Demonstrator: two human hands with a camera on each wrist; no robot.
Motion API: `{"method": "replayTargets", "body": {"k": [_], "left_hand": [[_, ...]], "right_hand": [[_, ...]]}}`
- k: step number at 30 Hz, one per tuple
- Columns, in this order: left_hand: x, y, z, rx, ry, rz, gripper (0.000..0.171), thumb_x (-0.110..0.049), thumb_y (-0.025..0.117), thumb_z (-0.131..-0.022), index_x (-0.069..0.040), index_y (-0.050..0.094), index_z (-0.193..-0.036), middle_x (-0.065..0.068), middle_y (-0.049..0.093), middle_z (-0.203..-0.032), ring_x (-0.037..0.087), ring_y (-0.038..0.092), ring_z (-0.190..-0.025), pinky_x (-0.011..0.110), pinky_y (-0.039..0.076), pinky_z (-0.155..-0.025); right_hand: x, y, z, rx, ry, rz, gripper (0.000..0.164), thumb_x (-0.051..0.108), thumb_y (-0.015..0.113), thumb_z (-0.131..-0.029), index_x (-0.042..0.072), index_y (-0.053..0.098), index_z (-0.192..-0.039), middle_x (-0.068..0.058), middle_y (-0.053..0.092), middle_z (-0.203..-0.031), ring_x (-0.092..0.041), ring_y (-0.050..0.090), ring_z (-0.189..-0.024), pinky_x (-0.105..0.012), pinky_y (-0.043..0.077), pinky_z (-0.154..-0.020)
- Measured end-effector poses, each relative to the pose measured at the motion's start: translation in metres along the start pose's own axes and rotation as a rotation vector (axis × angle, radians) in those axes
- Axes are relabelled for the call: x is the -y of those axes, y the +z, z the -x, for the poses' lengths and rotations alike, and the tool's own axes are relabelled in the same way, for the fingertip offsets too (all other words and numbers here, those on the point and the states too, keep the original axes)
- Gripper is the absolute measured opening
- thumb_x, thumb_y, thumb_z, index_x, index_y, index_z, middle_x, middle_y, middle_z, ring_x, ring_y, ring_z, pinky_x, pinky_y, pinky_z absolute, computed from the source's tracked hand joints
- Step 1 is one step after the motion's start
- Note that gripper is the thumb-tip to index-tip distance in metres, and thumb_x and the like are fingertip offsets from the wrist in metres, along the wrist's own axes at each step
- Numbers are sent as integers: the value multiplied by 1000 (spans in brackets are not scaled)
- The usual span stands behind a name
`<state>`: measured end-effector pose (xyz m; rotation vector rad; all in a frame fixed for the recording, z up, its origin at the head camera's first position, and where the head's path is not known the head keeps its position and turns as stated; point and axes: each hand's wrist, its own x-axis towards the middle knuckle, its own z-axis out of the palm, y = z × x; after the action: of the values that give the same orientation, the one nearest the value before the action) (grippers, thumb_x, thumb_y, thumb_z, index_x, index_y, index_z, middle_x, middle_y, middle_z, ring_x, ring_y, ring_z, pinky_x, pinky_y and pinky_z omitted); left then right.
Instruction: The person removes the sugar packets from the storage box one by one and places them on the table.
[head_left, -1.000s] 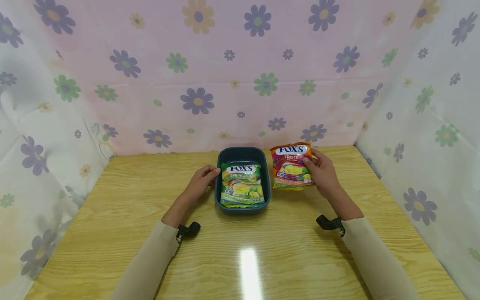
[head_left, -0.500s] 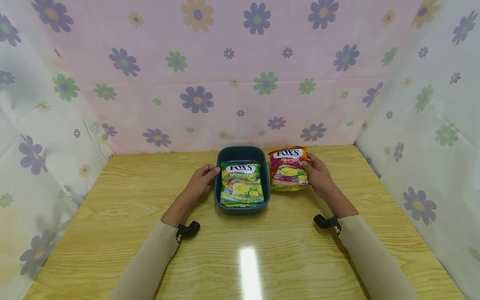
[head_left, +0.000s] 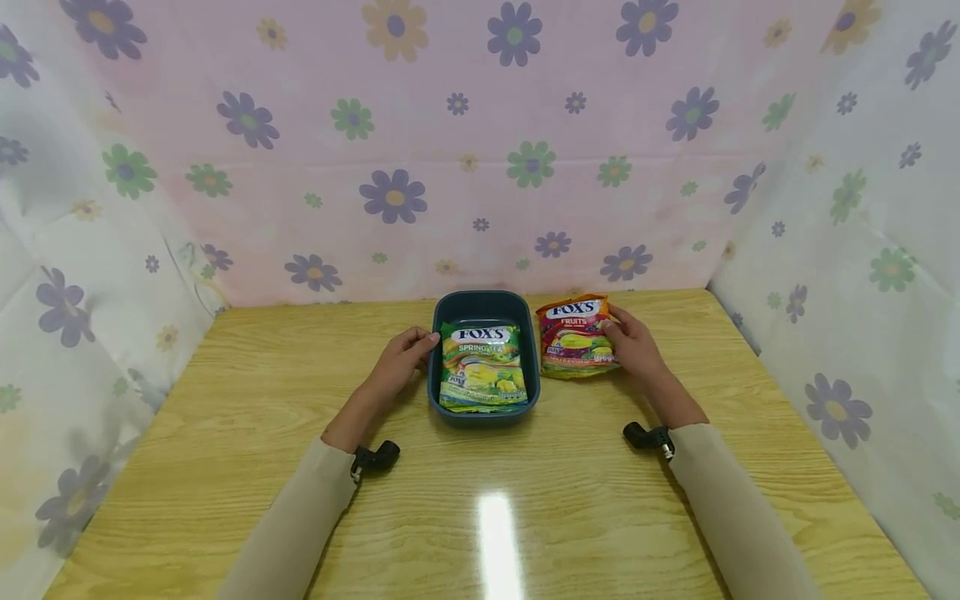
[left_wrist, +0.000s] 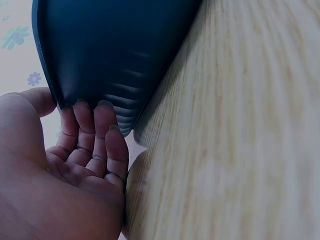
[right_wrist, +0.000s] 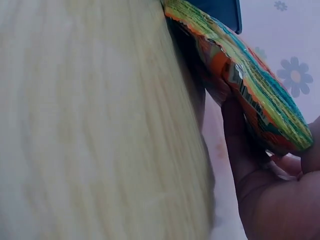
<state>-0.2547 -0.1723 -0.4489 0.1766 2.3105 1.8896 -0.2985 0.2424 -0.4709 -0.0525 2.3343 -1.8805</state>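
Note:
A dark teal plastic tub [head_left: 483, 419] stands on the table at the centre of the head view. Inside it lies a green FOX'S Spring Tea candy bag [head_left: 483, 367], face up. My left hand [head_left: 401, 360] holds the tub's left side, thumb at the rim; in the left wrist view the fingers [left_wrist: 85, 117] touch the outer wall. Just right of the tub, my right hand [head_left: 637, 350] grips an orange-and-red FOX'S Fruits candy bag [head_left: 573, 337] by its right edge, thumb on the front. The right wrist view shows this bag [right_wrist: 250, 82] tilted, its far end near the tub.
The wood-grain table [head_left: 247, 400] stretches around the tub. A flower-printed cloth [head_left: 480, 150] hangs behind it, with more cloth on both sides. Each wrist carries a black camera mount, one on the left [head_left: 378, 457] and one on the right [head_left: 645, 436].
My right hand has moved a little left with the Fruits candy bag, bringing it closer to the tub and slightly lower. My left hand stays on the tub's left side.

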Motion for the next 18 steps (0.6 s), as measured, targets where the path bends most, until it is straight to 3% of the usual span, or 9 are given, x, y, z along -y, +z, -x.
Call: {"method": "replayTargets", "body": {"k": [4, 8, 13, 18], "left_hand": [[-7, 0, 5, 6, 7, 0, 28, -23, 54, -113, 3, 62, -112, 2, 62, -92, 17, 59, -85, 45, 53, -89], [-6, -1, 4, 7, 8, 6, 28, -24, 54, -113, 3, 62, -111, 2, 62, -92, 17, 59, -86, 45, 53, -89], [-5, -2, 3, 9, 3, 14, 28, -24, 54, -113, 2, 63, -112, 1, 63, -94, 18, 60, -86, 43, 53, -88], [-6, -1, 4, 10, -3, 12, 27, -23, 54, -113, 3, 62, -112, 1, 62, -93, 18, 59, -86, 42, 53, -87]], "right_hand": [[1, 0, 0, -13, 3, 97, 61, 29, 41, -117, 9, 19, -170, -28, 39, -162, -38, 53, -134, -35, 54, -102], [6, 2, 3, -25, 6, 185, 65, 27, 47, -115, 3, 20, -168, -29, 35, -164, -45, 43, -147, -54, 44, -116], [18, 7, 10, -42, 1, 259, 64, 25, 48, -115, -5, 22, -165, -31, 32, -164, -48, 40, -148, -58, 43, -115], [27, 11, 16, -56, -15, 305, 64, 23, 49, -114, -6, 23, -165, -32, 31, -165, -49, 42, -147, -59, 45, -113]]}}
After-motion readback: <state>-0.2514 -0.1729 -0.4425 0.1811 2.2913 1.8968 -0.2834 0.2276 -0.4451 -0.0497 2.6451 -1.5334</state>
